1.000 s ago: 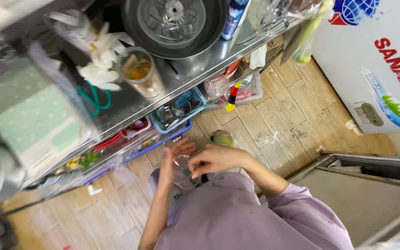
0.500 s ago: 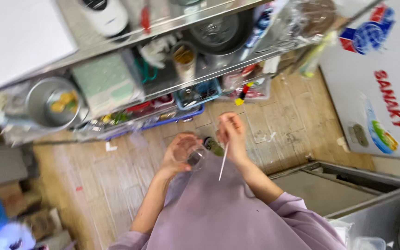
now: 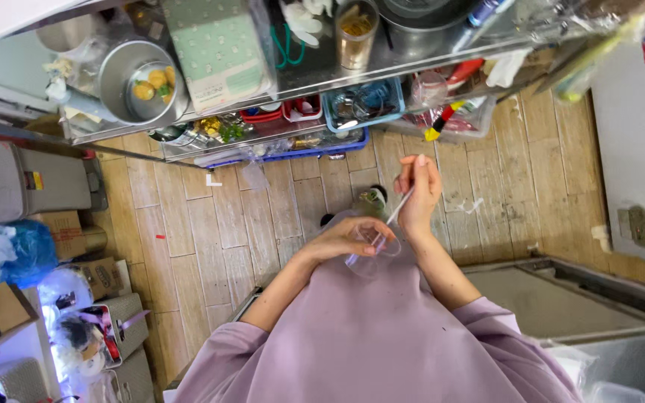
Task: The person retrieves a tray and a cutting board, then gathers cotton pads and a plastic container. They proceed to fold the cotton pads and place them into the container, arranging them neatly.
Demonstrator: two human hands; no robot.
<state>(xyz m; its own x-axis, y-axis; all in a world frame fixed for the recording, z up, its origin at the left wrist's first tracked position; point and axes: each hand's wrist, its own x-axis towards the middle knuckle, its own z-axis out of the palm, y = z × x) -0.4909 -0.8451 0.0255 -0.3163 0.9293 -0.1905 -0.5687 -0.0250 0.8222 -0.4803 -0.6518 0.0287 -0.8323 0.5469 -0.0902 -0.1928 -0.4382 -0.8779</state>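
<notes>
My left hand (image 3: 352, 237) wraps around a clear plastic cup (image 3: 377, 252) held against my lilac shirt. My right hand (image 3: 418, 195) pinches the top of a clear plastic straw (image 3: 384, 226) that slants down into the cup. Both hands are close together above the wooden plank floor (image 3: 255, 216). What is inside the cup cannot be made out.
A steel shelf rack (image 3: 315, 75) runs across the top, holding a metal pot (image 3: 132, 78) with yellow pieces, a green box (image 3: 218, 45), a jar (image 3: 356, 33) and plastic baskets (image 3: 363, 104). A white chest freezer (image 3: 636, 149) is at right, bins and boxes (image 3: 31, 179) at left.
The camera has swung, so the shelf now sits further across the top. My right hand has moved the straw down into the cup, which my left hand still holds.
</notes>
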